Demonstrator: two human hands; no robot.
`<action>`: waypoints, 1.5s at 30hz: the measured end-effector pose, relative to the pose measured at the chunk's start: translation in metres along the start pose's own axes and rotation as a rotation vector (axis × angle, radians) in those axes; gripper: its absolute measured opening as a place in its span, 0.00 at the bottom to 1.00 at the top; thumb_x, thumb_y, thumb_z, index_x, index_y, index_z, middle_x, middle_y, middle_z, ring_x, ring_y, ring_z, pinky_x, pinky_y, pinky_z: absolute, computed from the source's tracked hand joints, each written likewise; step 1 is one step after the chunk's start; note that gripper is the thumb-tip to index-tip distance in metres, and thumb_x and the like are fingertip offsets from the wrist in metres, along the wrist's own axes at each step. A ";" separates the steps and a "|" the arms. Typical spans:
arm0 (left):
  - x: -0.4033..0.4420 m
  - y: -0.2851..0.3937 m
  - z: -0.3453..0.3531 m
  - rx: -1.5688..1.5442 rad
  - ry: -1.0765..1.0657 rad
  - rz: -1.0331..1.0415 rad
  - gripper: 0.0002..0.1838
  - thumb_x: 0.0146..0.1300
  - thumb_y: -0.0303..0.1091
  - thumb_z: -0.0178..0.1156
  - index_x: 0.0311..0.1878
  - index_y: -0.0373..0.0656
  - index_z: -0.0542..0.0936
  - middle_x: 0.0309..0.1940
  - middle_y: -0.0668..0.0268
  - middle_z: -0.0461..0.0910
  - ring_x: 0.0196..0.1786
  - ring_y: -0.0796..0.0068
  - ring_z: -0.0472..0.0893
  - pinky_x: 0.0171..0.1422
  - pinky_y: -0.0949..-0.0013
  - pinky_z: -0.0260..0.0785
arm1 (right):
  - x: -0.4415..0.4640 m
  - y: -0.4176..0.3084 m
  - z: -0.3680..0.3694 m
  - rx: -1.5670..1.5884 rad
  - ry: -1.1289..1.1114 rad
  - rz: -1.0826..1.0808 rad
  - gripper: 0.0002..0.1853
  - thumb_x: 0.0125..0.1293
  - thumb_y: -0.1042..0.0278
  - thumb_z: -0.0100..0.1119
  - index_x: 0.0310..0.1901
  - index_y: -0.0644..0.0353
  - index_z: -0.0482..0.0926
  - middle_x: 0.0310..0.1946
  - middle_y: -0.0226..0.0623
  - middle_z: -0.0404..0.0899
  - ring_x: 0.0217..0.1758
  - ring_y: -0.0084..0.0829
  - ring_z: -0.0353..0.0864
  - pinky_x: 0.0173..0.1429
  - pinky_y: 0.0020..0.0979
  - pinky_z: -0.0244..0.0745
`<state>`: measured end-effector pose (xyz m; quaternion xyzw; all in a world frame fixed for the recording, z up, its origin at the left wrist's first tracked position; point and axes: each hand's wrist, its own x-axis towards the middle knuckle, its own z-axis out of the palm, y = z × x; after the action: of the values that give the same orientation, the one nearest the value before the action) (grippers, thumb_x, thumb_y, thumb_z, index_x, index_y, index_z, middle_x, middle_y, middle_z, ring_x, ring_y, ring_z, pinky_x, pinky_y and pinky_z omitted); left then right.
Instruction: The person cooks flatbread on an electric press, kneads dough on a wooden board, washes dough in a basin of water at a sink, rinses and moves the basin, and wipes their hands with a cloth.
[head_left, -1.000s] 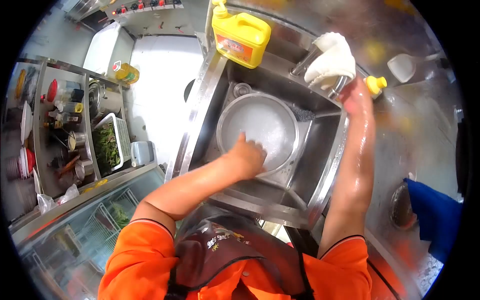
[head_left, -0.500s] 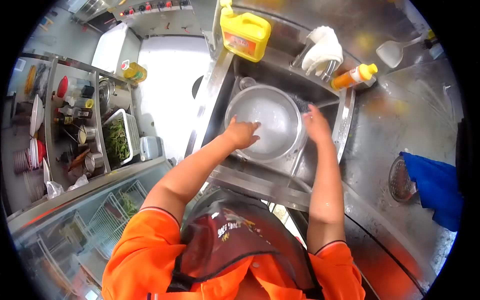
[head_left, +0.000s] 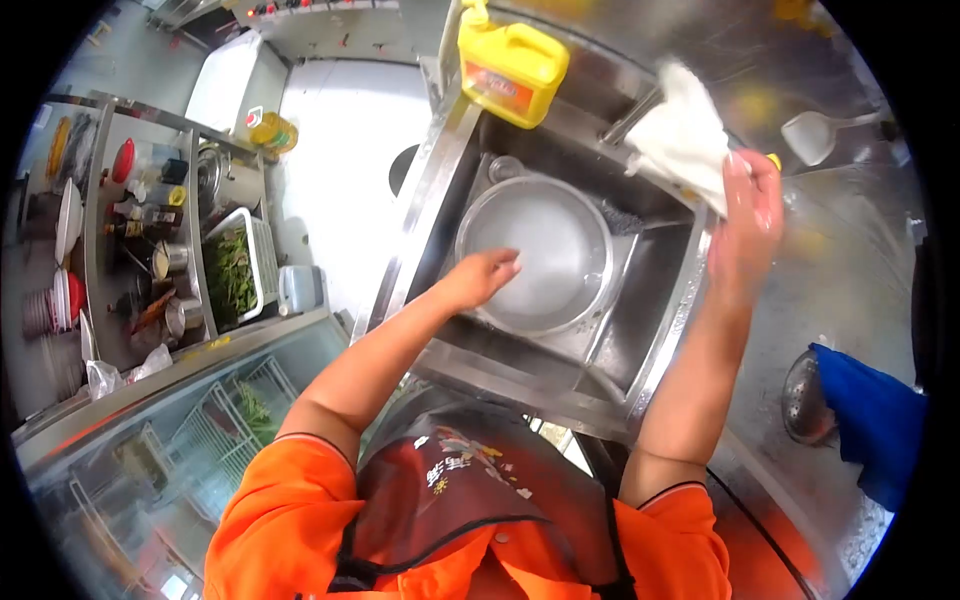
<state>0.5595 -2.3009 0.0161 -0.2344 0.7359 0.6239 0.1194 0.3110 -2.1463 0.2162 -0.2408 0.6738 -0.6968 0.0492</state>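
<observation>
My right hand (head_left: 745, 215) pinches one corner of a white cloth (head_left: 682, 130), which is stretched out from the faucet (head_left: 632, 118) at the back of the sink. A round metal basin (head_left: 540, 250) sits in the sink (head_left: 655, 300), with what looks like cloudy water inside. Over the basin's near left rim hovers my left hand (head_left: 485, 278), its fingers loosely bent and nothing held. The cloth and right hand mostly cover the orange bottle; just its yellow cap (head_left: 774, 160) shows.
A yellow jug (head_left: 512, 72) stands on the sink's back left edge. On the steel counter to the right lie a white spatula (head_left: 810, 137), a perforated ladle (head_left: 806, 400) and a blue cloth (head_left: 875, 420). Shelves with a white basket of greens (head_left: 262, 265) are at left.
My right hand has moved from the basin's right rim up and right, and has taken hold of the white cloth, pulling it rightward off the faucet. My left hand's fingers have bent more.
</observation>
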 end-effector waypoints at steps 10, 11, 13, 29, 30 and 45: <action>0.049 -0.026 0.002 -0.897 0.178 -0.344 0.39 0.75 0.60 0.43 0.73 0.34 0.60 0.71 0.50 0.65 0.73 0.55 0.65 0.72 0.51 0.62 | -0.110 0.177 0.009 0.023 -0.383 0.633 0.09 0.69 0.71 0.57 0.48 0.60 0.76 0.39 0.29 0.77 0.45 0.20 0.75 0.53 0.23 0.69; 0.054 -0.039 0.006 -0.812 0.238 -0.376 0.39 0.74 0.59 0.44 0.73 0.34 0.60 0.71 0.51 0.65 0.74 0.55 0.63 0.72 0.50 0.61 | -0.123 0.246 -0.010 -0.220 -0.421 0.645 0.12 0.69 0.69 0.57 0.53 0.60 0.75 0.42 0.34 0.79 0.49 0.27 0.77 0.58 0.27 0.69; 0.063 -0.057 0.010 -0.708 0.315 -0.440 0.38 0.74 0.59 0.45 0.74 0.36 0.59 0.73 0.52 0.63 0.76 0.55 0.60 0.72 0.47 0.60 | -0.152 0.342 -0.022 -0.647 -0.421 0.496 0.16 0.68 0.69 0.56 0.56 0.60 0.74 0.49 0.44 0.78 0.55 0.37 0.78 0.62 0.35 0.69; 0.109 -0.063 0.040 -0.306 0.147 -0.705 0.31 0.74 0.57 0.45 0.67 0.42 0.71 0.65 0.48 0.71 0.64 0.55 0.73 0.68 0.57 0.66 | -0.202 0.351 0.070 -0.090 -0.473 0.536 0.19 0.57 0.84 0.50 0.49 0.56 0.80 0.44 0.42 0.80 0.48 0.39 0.79 0.55 0.34 0.73; 0.113 -0.097 0.031 0.082 0.129 -0.318 0.26 0.72 0.50 0.51 0.63 0.39 0.74 0.62 0.45 0.72 0.61 0.52 0.75 0.67 0.59 0.67 | -0.165 0.295 0.055 -0.236 -0.633 0.245 0.20 0.57 0.86 0.48 0.48 0.55 0.80 0.46 0.43 0.80 0.51 0.42 0.78 0.57 0.34 0.72; 0.099 -0.132 0.039 0.377 0.417 -0.488 0.23 0.75 0.49 0.44 0.50 0.34 0.71 0.45 0.38 0.80 0.52 0.37 0.80 0.57 0.44 0.71 | -0.276 0.289 0.067 -0.646 -1.249 0.556 0.21 0.70 0.71 0.40 0.62 0.72 0.65 0.63 0.65 0.66 0.66 0.58 0.68 0.70 0.49 0.65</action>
<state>0.5348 -2.2967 -0.1511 -0.4988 0.7688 0.3698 0.1532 0.5063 -2.1243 -0.1379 -0.4143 0.7274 -0.1605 0.5229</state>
